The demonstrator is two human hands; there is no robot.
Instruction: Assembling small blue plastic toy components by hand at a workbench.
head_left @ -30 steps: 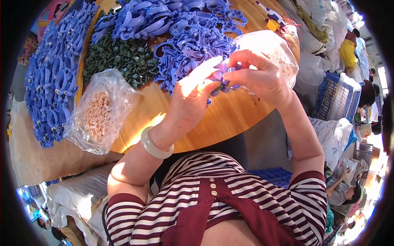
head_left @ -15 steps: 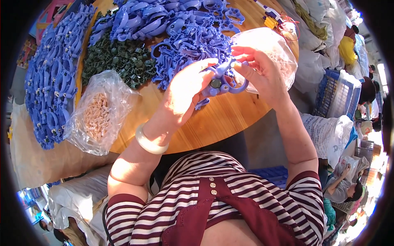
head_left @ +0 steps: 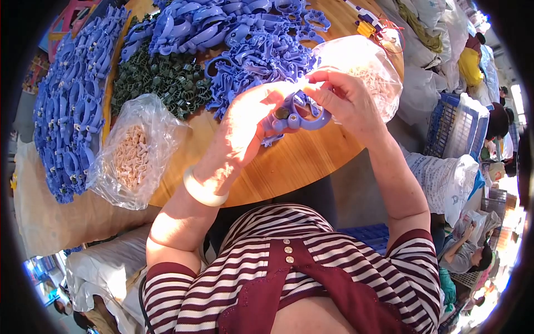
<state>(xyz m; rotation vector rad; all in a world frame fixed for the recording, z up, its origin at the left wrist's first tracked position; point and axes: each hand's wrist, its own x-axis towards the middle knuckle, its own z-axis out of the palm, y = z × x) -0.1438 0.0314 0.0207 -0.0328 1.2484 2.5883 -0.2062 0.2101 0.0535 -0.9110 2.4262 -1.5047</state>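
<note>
Here's my table [head_left: 317,164] right before me, and over it, between my left hand [head_left: 245,117] and my right hand [head_left: 350,104], a plastic piece [head_left: 314,121]; straight beyond lies a heap of parts [head_left: 272,50], the pile of clips [head_left: 158,80] just left of it; farther left, rows of parts [head_left: 78,106]; nearer, at the table's left edge, a bag [head_left: 167,131] with small pieces [head_left: 132,158] in it; just beyond my right hand, a second bag [head_left: 384,67]; past that, a tool [head_left: 368,28]; off to the right, a crate [head_left: 442,131], a sack [head_left: 439,178] on its near side.
</note>
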